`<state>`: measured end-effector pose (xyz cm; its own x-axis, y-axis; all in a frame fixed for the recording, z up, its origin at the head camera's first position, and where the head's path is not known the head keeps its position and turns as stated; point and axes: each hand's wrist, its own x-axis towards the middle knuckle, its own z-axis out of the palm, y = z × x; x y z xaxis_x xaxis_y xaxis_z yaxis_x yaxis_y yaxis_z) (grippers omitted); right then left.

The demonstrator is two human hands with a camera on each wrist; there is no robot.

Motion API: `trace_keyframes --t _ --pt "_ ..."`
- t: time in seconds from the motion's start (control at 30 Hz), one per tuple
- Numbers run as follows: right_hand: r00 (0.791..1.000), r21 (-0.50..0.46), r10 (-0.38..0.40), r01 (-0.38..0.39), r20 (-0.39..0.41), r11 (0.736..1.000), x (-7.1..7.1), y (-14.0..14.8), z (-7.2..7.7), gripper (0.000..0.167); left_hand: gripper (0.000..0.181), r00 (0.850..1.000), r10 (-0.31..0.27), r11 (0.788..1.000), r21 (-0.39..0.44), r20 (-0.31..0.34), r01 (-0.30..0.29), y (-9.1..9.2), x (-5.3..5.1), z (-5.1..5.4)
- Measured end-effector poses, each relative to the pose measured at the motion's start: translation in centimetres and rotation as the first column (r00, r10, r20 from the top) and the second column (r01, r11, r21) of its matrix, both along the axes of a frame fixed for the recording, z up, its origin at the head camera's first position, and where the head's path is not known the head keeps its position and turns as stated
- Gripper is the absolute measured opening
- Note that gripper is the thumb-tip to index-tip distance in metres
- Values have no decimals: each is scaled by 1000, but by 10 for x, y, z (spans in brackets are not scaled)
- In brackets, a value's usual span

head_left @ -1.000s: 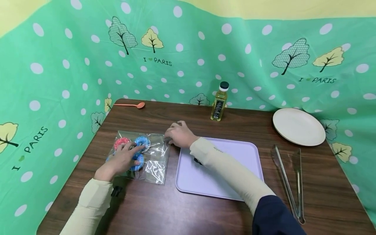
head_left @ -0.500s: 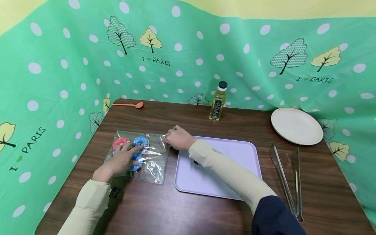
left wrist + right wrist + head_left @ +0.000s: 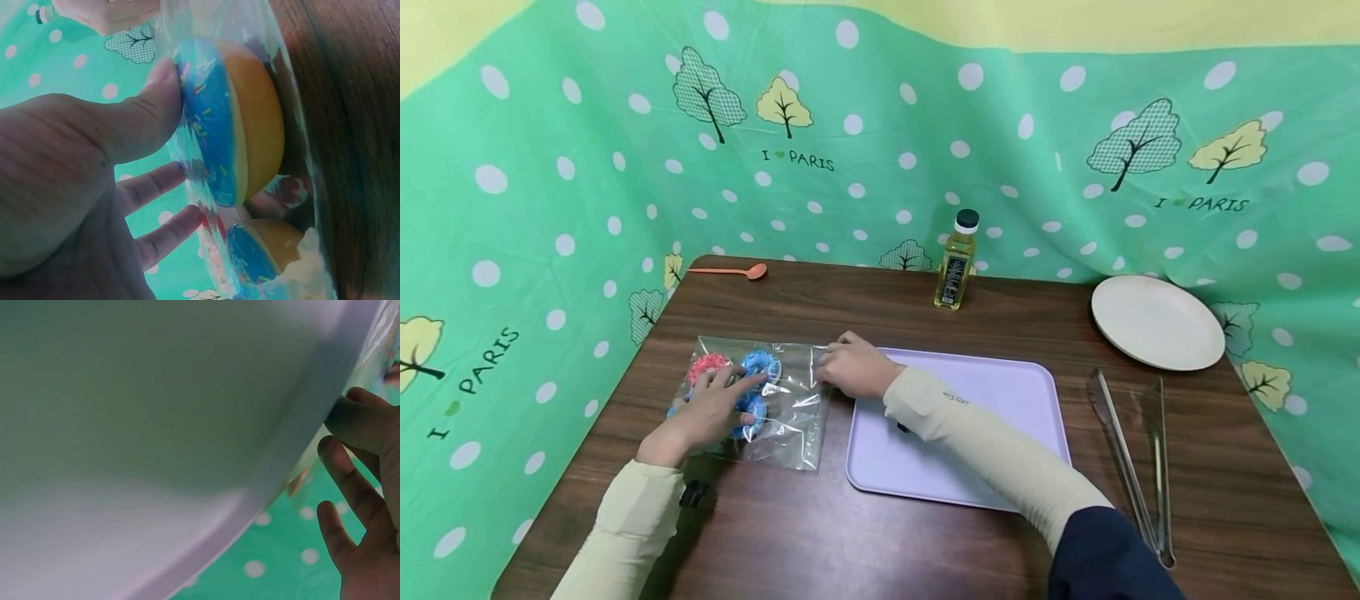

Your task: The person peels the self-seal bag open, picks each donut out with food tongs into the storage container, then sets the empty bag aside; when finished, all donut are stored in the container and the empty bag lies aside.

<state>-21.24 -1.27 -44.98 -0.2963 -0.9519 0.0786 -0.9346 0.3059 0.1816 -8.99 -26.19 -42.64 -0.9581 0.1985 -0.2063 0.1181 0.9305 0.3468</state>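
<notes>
A clear plastic bag [image 3: 790, 433] lies flat on the table at the left, holding several doughnuts. One doughnut with pink icing [image 3: 706, 364] and one with blue icing [image 3: 763, 365] show at the back. Another blue-iced doughnut [image 3: 751, 419] sits nearer, partly under my left hand [image 3: 692, 423]. That hand rests on the bagged doughnuts with its fingers spread; in the left wrist view its thumb touches the bag over a blue sprinkled doughnut [image 3: 215, 125]. My right hand [image 3: 856, 367] pinches the bag's right edge, above the tray's back-left corner; its fingertips are partly hidden.
A lilac tray [image 3: 1000, 425] lies right of the bag, beneath my right forearm. Farther right are metal tongs [image 3: 1123, 458] and a white plate [image 3: 1157, 323]. An oil bottle [image 3: 955, 265] stands at the back; an orange spoon [image 3: 730, 271] lies back left.
My right hand has come down onto the bag's right edge and its fingers have closed there. My left hand has stayed on the doughnuts.
</notes>
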Motion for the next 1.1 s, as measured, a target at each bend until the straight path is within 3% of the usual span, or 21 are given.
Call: trace_keyframes --t 0.13,0.27,0.67,0.87,1.1 --pt "993 26 74 -72 -90 997 9 -4 3 18 62 1000 2 1000 2 5 -2 2 -1 0" --pt "990 37 74 -69 -124 997 12 -2 5 21 61 1000 3 1000 4 8 -3 3 -1 0" --pt "998 24 39 -38 -49 999 12 15 1 17 59 1000 2 1000 -9 -4 -2 -1 -1 0" --pt "993 56 78 -73 -84 996 29 3 2 18 59 1000 7 1000 -8 10 -7 -1 -1 -2" --pt "972 70 157 -146 -178 987 50 -7 9 20 60 1000 8 1000 -1 4 -8 -1 -1 -3"
